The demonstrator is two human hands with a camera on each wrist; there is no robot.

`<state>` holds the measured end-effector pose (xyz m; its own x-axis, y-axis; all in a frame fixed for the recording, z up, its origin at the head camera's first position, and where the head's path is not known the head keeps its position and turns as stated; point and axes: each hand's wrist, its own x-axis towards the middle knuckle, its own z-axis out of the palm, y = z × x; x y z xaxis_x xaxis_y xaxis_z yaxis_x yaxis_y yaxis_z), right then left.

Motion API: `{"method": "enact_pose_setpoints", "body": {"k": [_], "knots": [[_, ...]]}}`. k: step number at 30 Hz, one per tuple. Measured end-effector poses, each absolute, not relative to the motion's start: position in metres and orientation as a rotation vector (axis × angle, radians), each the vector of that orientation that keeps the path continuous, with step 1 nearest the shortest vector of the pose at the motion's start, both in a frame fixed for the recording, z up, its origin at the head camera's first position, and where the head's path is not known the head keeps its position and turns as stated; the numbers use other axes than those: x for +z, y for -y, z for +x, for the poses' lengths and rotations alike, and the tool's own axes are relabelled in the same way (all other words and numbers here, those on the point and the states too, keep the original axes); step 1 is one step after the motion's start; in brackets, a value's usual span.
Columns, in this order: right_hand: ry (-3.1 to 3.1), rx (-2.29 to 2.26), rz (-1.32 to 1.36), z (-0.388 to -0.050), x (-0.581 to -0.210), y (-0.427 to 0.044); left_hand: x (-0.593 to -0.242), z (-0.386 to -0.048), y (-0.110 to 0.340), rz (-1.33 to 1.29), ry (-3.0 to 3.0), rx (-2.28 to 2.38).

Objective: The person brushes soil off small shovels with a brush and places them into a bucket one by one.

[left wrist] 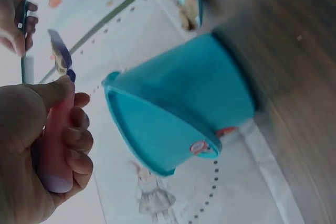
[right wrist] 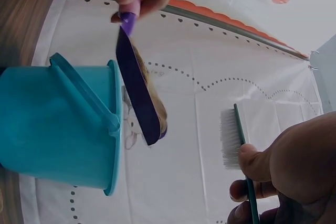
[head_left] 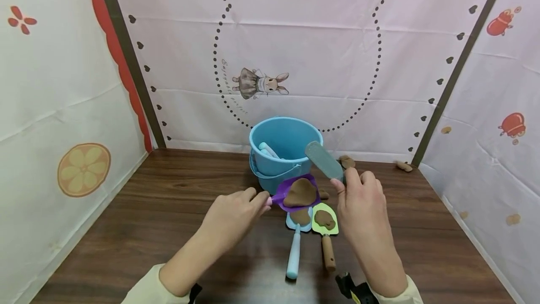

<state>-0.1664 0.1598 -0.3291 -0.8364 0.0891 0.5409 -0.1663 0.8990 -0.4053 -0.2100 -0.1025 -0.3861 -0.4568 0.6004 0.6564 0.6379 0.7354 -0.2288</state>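
Left hand (head_left: 234, 216) gripped a purple shovel (head_left: 287, 186) bearing a brown lump (head_left: 300, 193), right hand (head_left: 364, 208) a brush (head_left: 324, 161) (white bristles (right wrist: 230, 140) shovelward), a likely sweeping step whose next stroke called for steadiness.

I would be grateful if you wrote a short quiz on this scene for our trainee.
1. What does the right hand hold?
2. True or false: the left hand holds the purple scoop by its pink handle.
3. Which scoop is brown-handled: (a) light blue, (b) green or (c) purple?

Key: 1. A white-bristled brush. 2. True. 3. (b), the green scoop.
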Motion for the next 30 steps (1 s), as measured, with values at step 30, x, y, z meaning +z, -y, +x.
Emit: {"method": "enact_pose_setpoints", "body": {"k": [30], "knots": [[2.341,0.261,0.232,-0.177,-0.375,-0.102,-0.362,-0.218,0.075,-0.491,2.170,-0.121]]}}
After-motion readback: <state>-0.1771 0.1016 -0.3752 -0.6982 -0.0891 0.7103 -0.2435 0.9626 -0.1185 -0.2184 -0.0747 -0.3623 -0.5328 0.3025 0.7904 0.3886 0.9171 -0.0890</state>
